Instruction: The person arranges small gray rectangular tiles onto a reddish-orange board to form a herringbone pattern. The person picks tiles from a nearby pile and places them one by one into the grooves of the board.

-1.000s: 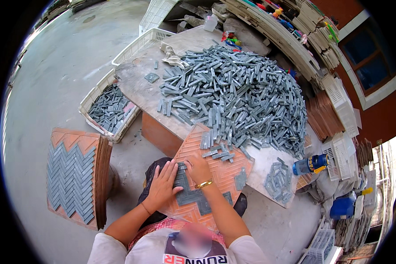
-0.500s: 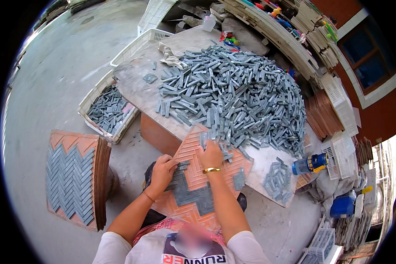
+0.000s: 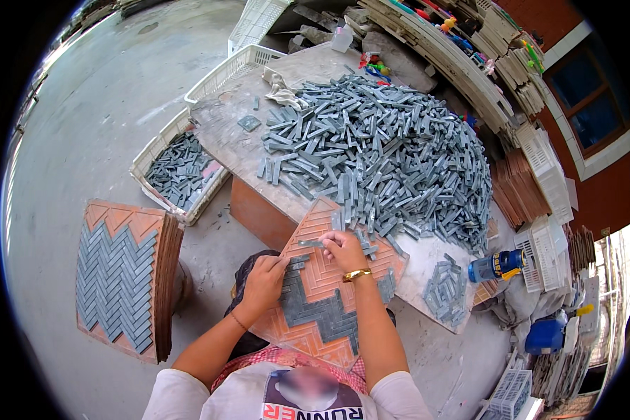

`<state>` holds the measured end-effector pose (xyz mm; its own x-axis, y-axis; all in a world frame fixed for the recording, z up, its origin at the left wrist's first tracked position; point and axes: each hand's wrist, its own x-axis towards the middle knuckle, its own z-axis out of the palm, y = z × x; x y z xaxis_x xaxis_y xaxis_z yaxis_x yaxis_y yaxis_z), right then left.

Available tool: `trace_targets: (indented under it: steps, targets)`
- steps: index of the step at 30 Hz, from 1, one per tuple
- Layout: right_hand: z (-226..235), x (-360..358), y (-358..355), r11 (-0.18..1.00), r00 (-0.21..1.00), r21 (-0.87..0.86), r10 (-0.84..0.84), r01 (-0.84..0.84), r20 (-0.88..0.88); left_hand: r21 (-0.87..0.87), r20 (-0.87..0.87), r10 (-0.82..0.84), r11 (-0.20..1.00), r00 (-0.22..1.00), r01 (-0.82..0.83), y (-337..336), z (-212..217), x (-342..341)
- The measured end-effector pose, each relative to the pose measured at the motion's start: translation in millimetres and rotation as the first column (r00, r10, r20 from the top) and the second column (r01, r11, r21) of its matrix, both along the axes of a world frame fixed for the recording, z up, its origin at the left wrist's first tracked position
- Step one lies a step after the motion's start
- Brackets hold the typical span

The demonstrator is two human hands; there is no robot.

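Grey stone strip (image 3: 309, 243) pinched between the fingertips of the right hand (image 3: 344, 250), held just above the orange mould tray (image 3: 320, 280). Left hand (image 3: 262, 280) flat on the same tray, fingers closed loosely, gripping nothing, touching the short strips (image 3: 295, 267) already laid. Lower on the tray, a finished grey zigzag band (image 3: 322, 313); upper part of the tray with bare grooves.

Behind the tray, a pale stone worktable (image 3: 241, 150), dusty, carrying a big loose heap of grey strips (image 3: 385, 157). Right of the tray, on the table corner, a small neat stack of strips (image 3: 444, 290), and beside it a blue bottle with yellow cap (image 3: 497, 264), lying on its side. Left of the tray, on the concrete floor (image 3: 91, 119), a pile of trays with a full herringbone pattern on top (image 3: 119, 280). Further left behind, a white plastic crate with strips (image 3: 178, 171). Far right of the tray, stacked brown trays (image 3: 518, 189), white baskets (image 3: 542, 245), a red wall with a dark window (image 3: 595, 112).
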<state>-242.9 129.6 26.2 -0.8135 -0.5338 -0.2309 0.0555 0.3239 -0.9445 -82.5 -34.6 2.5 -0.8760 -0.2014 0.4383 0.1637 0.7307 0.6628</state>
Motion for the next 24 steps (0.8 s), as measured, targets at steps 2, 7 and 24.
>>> trace_targets:
  steps: [2,7,24]
  targets:
    - [-2.2,2.4,-3.1,0.997,0.997,0.083,0.015,-0.01,-0.07,-0.002,-0.021,-0.008,1.0,1.0,0.008,0.3,-1.6,1.6]
    - [-18.8,10.6,-15.9,0.979,0.926,0.2,0.044,0.035,-0.376,-0.03,-0.01,-0.023,0.999,1.0,0.022,0.9,4.4,2.3]
    - [3.2,15.5,37.4,0.885,0.682,0.251,-0.096,0.392,-0.725,-0.286,0.227,-0.101,0.944,0.969,0.165,5.9,16.9,-23.5]
